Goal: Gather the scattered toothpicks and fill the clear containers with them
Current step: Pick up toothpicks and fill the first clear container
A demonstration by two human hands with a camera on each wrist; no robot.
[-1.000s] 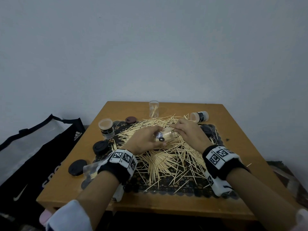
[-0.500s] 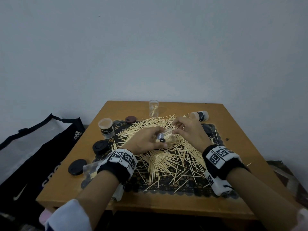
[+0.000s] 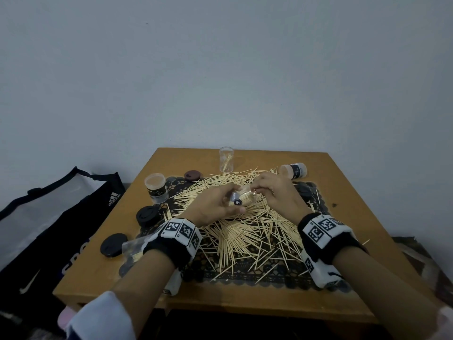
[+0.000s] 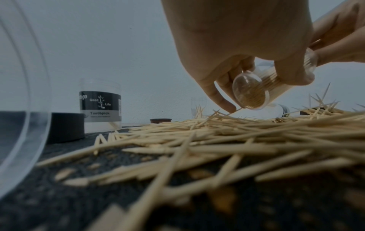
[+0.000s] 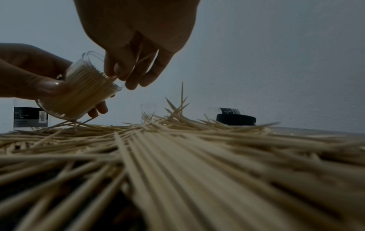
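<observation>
1. left hand (image 3: 215, 204) grips a clear container (image 5: 82, 89) tilted above the pile, packed with toothpicks, its mouth toward the right hand.
2. right hand (image 3: 277, 192) pinches a few toothpicks (image 5: 144, 60) at the container's mouth — fingers curled.
3. scattered toothpicks (image 3: 247, 231) cover the dark lace mat (image 3: 245, 273) on the wooden table (image 3: 362, 241).
4. other containers — one upright at the far edge (image 3: 226, 159), a labelled one (image 3: 157, 187) on the left.

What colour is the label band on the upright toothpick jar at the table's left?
Black with white print above a grey strip on the clear plastic toothpick jar; clearest in the left wrist view.
</observation>
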